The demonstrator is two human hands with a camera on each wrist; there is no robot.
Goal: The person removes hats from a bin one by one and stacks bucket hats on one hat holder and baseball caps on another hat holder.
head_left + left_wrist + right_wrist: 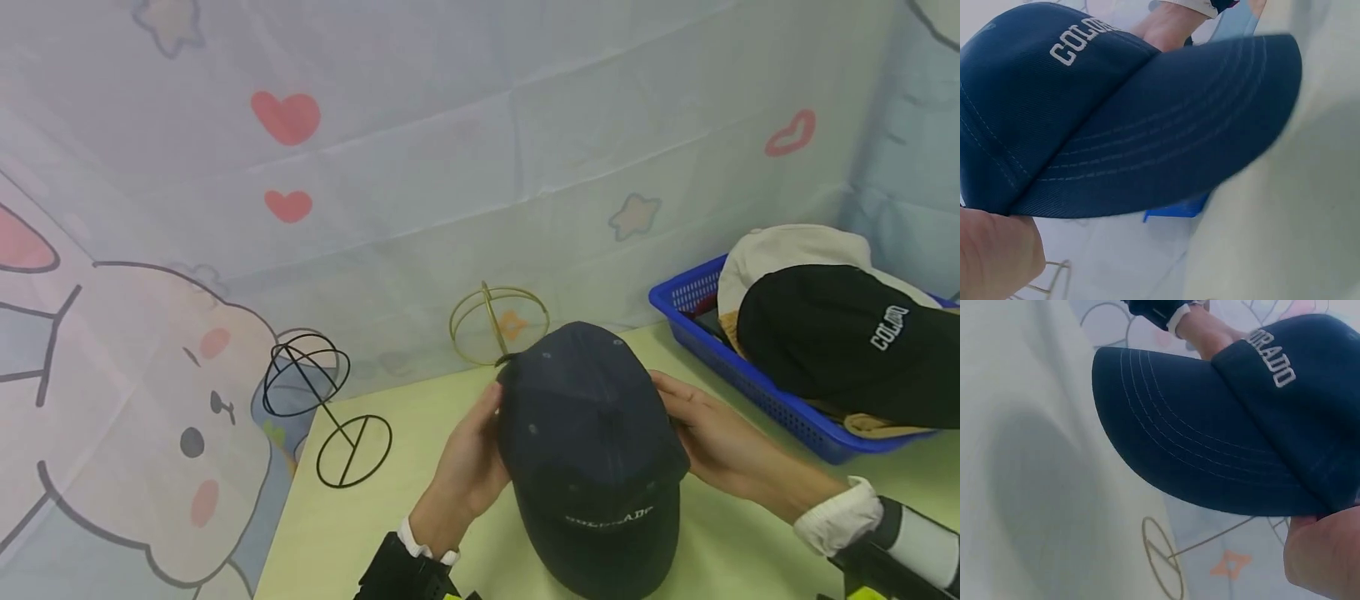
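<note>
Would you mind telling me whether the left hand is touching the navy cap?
Touching. The head view shows the left hand pressed against the side of the navy cap, with its fingers curled on the crown.

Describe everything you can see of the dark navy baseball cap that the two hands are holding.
The dark navy baseball cap looks like cotton twill, with a rounded panelled crown, small eyelets, and a stiff curved brim carrying rows of pale stitching. White embroidered letters run across the front above the brim. It is held above the pale green table, brim pointing toward the wearer. The left hand grips its left side and the right hand its right side. Just behind it stands a gold wire hat stand.
</note>
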